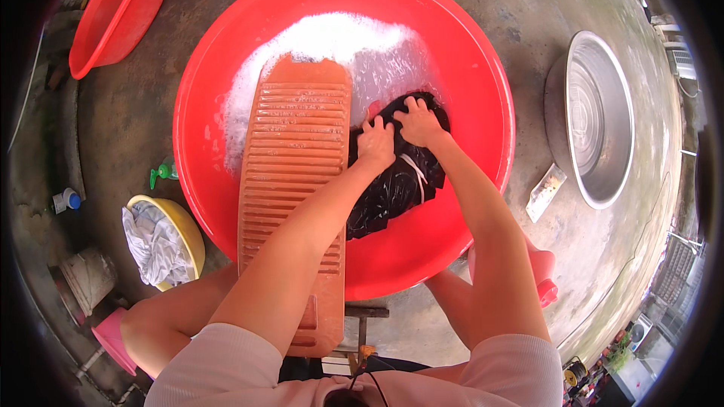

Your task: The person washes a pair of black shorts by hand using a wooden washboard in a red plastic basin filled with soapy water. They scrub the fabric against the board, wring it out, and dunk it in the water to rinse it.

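A wet black garment point(390, 189) lies bunched against the right inner side of a large red plastic basin point(390, 271). Across it runs a white strip point(416, 168). My left hand point(376, 144) has its fingers curled into the upper part of the cloth. Just right of it, my right hand point(419, 122) grips the same garment near its far end. A brown ribbed washboard point(300, 141) leans in the basin to the left of the cloth, its far end in the suds. White foam point(334, 37) floats on greyish water point(384, 70) beyond my hands.
Left of the basin stand a yellow bowl point(195, 232) holding pale cloth point(155, 243) and a green pump bottle point(164, 171). A smaller red basin point(121, 17) is at the upper left. To the right are a metal basin point(594, 118), a plastic packet point(546, 192) and a pink container point(540, 268).
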`<state>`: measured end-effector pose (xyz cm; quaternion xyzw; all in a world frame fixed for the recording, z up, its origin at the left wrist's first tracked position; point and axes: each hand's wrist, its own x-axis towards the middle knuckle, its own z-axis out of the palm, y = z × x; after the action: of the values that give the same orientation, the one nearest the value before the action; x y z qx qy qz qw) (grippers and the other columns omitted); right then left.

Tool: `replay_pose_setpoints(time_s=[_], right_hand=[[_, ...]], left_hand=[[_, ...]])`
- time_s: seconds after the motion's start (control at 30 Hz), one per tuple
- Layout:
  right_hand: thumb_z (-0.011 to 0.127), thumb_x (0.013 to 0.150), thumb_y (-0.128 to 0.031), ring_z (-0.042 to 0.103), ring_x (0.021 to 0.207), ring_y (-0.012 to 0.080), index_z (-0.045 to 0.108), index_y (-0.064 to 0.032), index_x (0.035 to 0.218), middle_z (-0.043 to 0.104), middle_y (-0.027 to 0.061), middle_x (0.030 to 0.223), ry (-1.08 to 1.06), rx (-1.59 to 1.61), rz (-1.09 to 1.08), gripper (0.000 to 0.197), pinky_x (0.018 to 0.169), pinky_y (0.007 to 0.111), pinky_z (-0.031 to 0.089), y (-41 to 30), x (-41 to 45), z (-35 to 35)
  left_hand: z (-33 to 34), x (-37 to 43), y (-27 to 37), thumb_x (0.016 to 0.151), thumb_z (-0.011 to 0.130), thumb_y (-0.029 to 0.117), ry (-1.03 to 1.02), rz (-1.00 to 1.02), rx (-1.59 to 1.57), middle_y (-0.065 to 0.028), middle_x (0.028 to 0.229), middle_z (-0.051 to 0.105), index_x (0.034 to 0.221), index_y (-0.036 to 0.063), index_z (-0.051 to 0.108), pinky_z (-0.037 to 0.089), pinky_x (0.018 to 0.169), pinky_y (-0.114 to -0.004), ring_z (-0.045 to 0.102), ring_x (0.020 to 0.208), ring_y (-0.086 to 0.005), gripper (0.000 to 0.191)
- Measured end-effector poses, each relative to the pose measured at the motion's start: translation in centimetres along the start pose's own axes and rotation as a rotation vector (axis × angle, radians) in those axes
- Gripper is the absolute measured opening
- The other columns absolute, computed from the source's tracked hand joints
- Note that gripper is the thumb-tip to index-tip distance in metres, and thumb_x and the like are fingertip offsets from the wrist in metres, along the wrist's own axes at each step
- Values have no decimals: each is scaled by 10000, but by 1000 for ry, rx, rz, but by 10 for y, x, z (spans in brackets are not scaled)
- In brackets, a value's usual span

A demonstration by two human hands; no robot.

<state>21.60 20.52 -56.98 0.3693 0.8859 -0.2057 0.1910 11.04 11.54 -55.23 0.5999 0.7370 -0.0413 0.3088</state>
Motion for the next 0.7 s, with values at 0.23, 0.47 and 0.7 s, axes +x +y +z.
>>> replay_pose_setpoints(time_s=[0.23, 0.47, 0.7], right_hand=[[484, 767, -196, 472, 1133, 309, 660, -157, 1001, 490, 120, 1210, -405, -4, 94, 295, 901, 405, 420, 60, 67, -62], [585, 742, -207, 440, 1159, 289, 521, -178, 1210, 444, 81, 1268, -84, -354, -222, 473, 923, 507, 383, 36, -16, -20], [455, 837, -136, 647, 819, 288, 598, -110, 973, 660, 105, 820, 297, -349, 163, 199, 746, 409, 508, 24, 11, -159]], left_hand=[[39, 131, -35, 821, 474, 137, 139, 193, 37, -109, 1061, 603, 935, 103, 675, 438, 815, -498, 564, 1005, -297, 233], [49, 62, -14, 832, 460, 119, 289, 281, 375, -170, 1081, 602, 1028, 50, 635, 398, 933, -376, 550, 1073, -265, 271], [-154, 93, -40, 771, 560, 137, 247, 192, 277, -157, 791, 646, 1159, 34, 511, 482, 616, -415, 631, 728, -314, 404]])
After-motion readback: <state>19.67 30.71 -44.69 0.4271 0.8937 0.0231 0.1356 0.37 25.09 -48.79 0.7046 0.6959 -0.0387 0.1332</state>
